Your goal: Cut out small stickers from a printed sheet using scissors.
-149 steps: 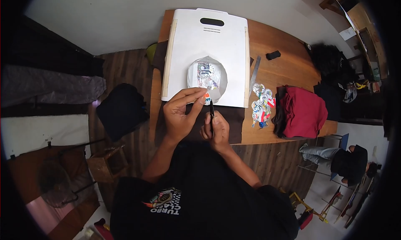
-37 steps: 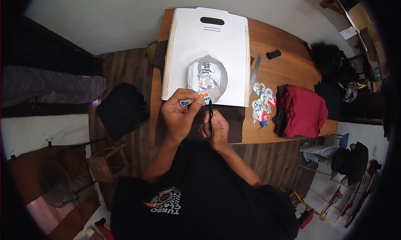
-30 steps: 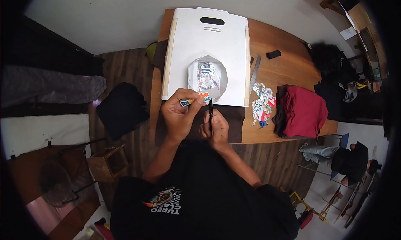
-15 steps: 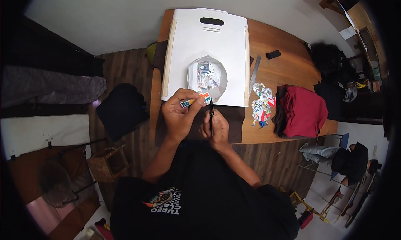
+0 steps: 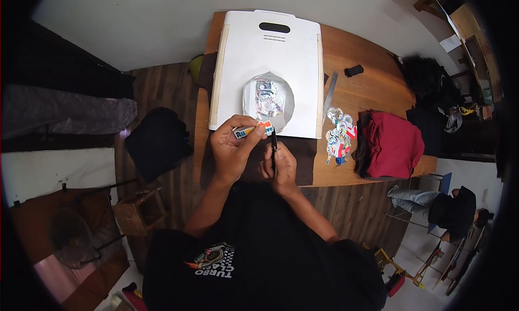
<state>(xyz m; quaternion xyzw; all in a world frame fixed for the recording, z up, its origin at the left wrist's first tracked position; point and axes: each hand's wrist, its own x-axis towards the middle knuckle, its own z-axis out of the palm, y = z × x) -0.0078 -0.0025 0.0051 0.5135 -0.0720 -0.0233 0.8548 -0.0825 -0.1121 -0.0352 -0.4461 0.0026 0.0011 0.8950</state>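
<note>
Pinched between the thumb and fingers of my left hand point(image 5: 231, 149) is a small white-edged sticker point(image 5: 263, 128) with colourful lettering in blue, red and orange. My right hand point(image 5: 280, 164) is closed around slim black scissors point(image 5: 274, 140), whose blades point away from me at the sticker's right end. Part of the handle is hidden by my fingers. Just beyond both hands, a round white container point(image 5: 290, 103) holds printed scraps and clear pieces. It sits on a large white panel point(image 5: 238, 57) with an oval slot at its far end.
Under the panel is a wooden table point(image 5: 367, 89). To the right lie a metal ruler point(image 5: 330, 92), a heap of cut stickers point(image 5: 340, 135), a small black object point(image 5: 354, 70) and folded red cloth point(image 5: 392, 146). A dark bundle point(image 5: 158, 143) is at left; another person point(image 5: 454, 211) is at far right.
The sticker has turned in my left fingers, so its lettering now faces a different way. The scissors and both hands stay in nearly the same place.
</note>
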